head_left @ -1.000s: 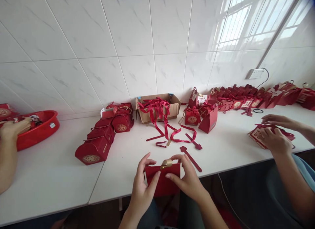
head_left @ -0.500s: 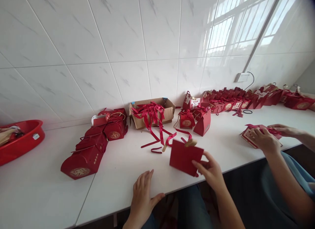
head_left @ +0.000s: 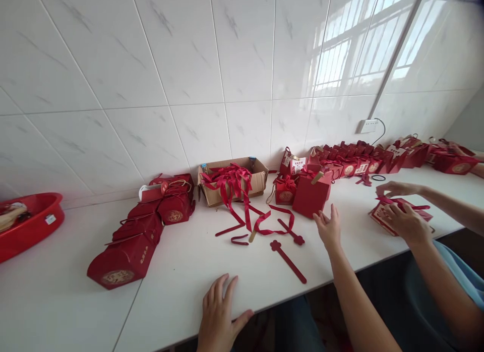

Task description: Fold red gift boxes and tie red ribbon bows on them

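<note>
My left hand (head_left: 220,311) lies on the white table (head_left: 181,286) at its front edge, fingers spread, holding nothing. My right hand (head_left: 328,230) is open, its fingers apart just in front of a red gift box (head_left: 310,196) with a gold tab on top. The box stands in front of several other small boxes; I cannot tell whether my fingertips still touch it. Between my hands lies a dark red strap with a flower-shaped end (head_left: 289,261). Behind it is a similar strap (head_left: 292,233), beside loose red ribbon (head_left: 272,231).
A cardboard box (head_left: 212,193) full of red ribbons stands by the wall. Left are stacked red boxes (head_left: 124,258) and a red basin (head_left: 56,211). Rows of red boxes (head_left: 348,163) line the right back. A co-worker's hands (head_left: 404,221) handle another box (head_left: 381,218).
My right hand has moved the red box back towards the other boxes and let go of it. The flower-ended strap beneath is uncovered. My left hand stays at the table edge.
</note>
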The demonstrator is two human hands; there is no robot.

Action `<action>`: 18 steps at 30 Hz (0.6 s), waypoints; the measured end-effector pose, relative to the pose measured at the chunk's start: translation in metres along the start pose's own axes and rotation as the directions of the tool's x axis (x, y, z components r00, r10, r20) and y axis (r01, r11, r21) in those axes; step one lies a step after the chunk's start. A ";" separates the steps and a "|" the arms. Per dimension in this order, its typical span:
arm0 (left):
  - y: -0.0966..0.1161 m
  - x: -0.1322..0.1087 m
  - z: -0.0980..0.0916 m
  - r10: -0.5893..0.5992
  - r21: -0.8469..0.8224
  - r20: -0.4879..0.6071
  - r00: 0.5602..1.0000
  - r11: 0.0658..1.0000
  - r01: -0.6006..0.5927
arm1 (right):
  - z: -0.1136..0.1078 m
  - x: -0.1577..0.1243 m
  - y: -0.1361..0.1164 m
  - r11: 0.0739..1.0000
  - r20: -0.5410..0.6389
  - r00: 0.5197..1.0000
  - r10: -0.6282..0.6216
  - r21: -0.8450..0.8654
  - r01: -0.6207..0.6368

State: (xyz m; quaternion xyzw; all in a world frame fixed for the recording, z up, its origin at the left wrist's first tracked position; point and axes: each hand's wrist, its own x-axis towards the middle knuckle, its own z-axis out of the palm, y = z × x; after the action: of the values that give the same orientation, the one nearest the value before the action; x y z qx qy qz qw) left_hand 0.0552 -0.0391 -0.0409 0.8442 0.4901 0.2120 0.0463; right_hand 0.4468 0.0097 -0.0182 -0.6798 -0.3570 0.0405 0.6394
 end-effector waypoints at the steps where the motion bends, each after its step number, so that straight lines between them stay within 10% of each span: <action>1: 0.000 0.000 0.001 0.001 0.003 -0.005 1.000 1.000 -0.001 | 0.001 -0.004 0.005 1.000 0.023 1.000 -0.004 -0.011 0.004; 13: 0.005 0.001 -0.011 -0.074 -0.241 0.002 0.997 0.968 0.072 | -0.028 -0.063 0.020 0.983 0.252 0.967 0.026 -0.182 0.021; 16: -0.011 0.002 -0.025 -0.193 -0.385 -0.150 0.970 0.915 0.122 | -0.029 -0.064 0.020 0.985 0.258 0.966 0.019 -0.172 0.026; 18: -0.034 0.004 -0.041 -0.340 -0.374 -0.348 0.874 0.905 0.203 | -0.029 -0.064 0.021 0.986 0.267 0.964 0.005 -0.164 0.041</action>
State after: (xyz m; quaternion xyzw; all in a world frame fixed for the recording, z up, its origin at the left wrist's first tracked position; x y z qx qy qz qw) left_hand 0.0131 -0.0231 -0.0126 0.6838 0.5623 0.4513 0.1123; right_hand 0.4234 -0.0478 -0.0575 -0.7163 -0.4480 0.0954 0.5265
